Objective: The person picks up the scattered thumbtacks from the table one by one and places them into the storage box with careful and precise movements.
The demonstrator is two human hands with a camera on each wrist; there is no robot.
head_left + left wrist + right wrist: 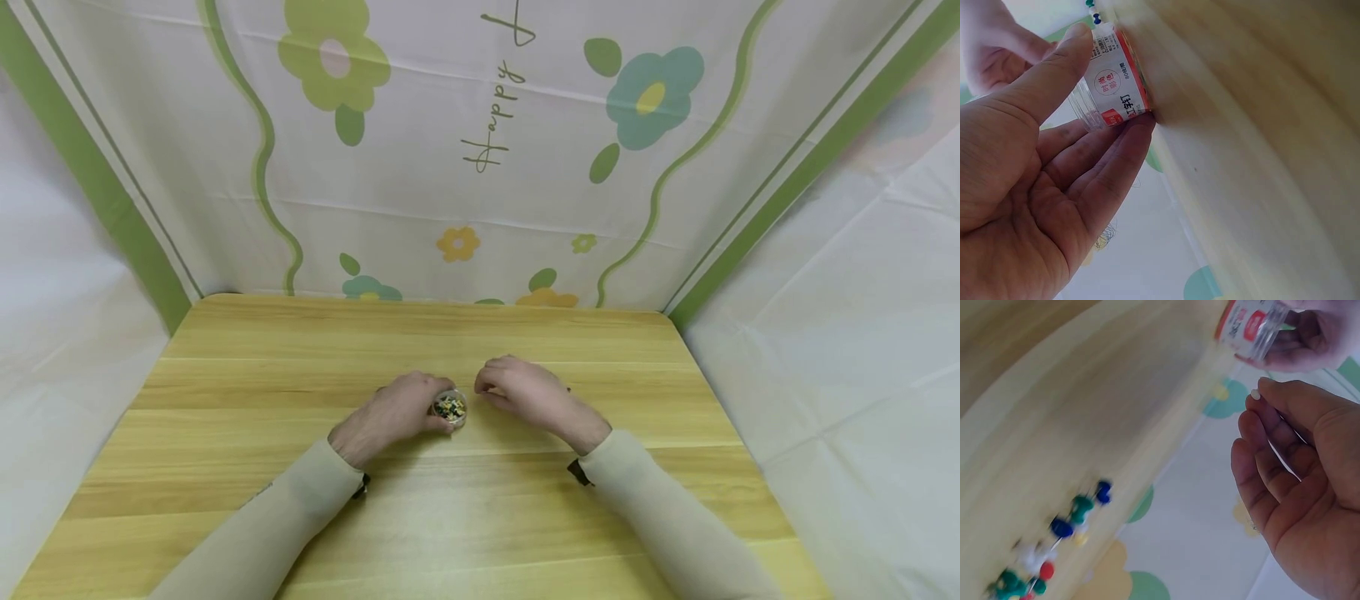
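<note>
One clear round plastic jar with white-and-red label (1110, 81) stands upright on yellowish wood-grain table (525, 525), grasped by left hand (405, 407). Right hand (528, 395), near it, pinches tiny white piece (1255, 394). Blue, green, red, white pushpins (1061, 527) lie on tabletop.

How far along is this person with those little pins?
Probably done: the many pins inside the jar. In hand: the right hand pinches something tiny and white, likely a pin; the left hand holds the jar. Probably left: the loose pins on the table, if they belong in the jar.
</note>
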